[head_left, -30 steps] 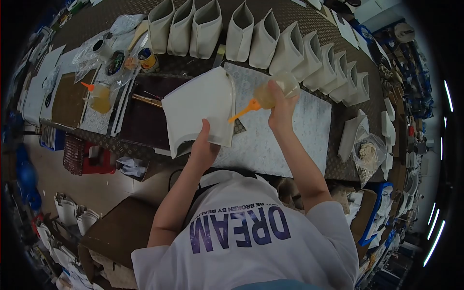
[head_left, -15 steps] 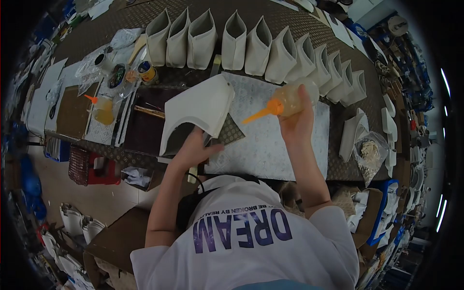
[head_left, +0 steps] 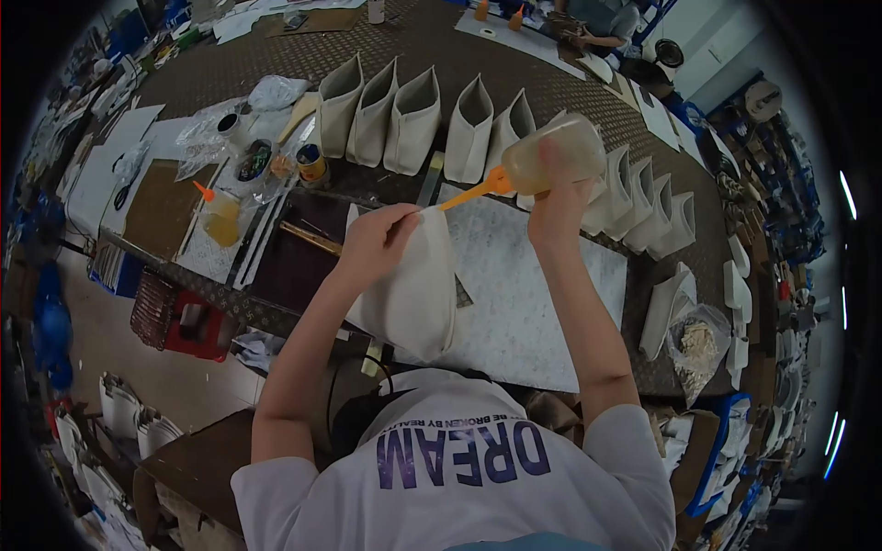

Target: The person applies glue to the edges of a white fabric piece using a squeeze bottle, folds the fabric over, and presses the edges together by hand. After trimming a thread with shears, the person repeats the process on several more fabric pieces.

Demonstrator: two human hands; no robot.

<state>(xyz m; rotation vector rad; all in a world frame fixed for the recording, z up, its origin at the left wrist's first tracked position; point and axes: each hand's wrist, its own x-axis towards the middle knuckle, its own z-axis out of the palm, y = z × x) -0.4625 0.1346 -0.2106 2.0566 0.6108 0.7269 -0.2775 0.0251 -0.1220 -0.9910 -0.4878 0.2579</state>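
My right hand (head_left: 559, 219) is wrapped round a translucent squeeze bottle (head_left: 574, 147) of yellowish liquid, tilted so its orange nozzle points down to the left. The nozzle tip meets, or nearly meets, the top edge of an off-white pouch (head_left: 418, 298). At that edge my left hand (head_left: 375, 246) pinches the pouch, which hangs over the near side of the work surface. Whether liquid is coming out cannot be seen. Behind my hands stands a row of similar upright pouches (head_left: 413, 129) with open tops; the bottle hides part of the row.
A pale patterned sheet (head_left: 542, 321) covers the table before me. To the left are a second orange-tipped bottle (head_left: 221, 220), a small tin (head_left: 312, 167) and brushes (head_left: 310, 237). A bag of scraps (head_left: 696, 344) lies right. Another person (head_left: 602, 28) sits across the table.
The pouch has been turned so its opening no longer faces me, and my left hand has moved up to its top edge. The bottle has come left, bringing its nozzle to that edge.
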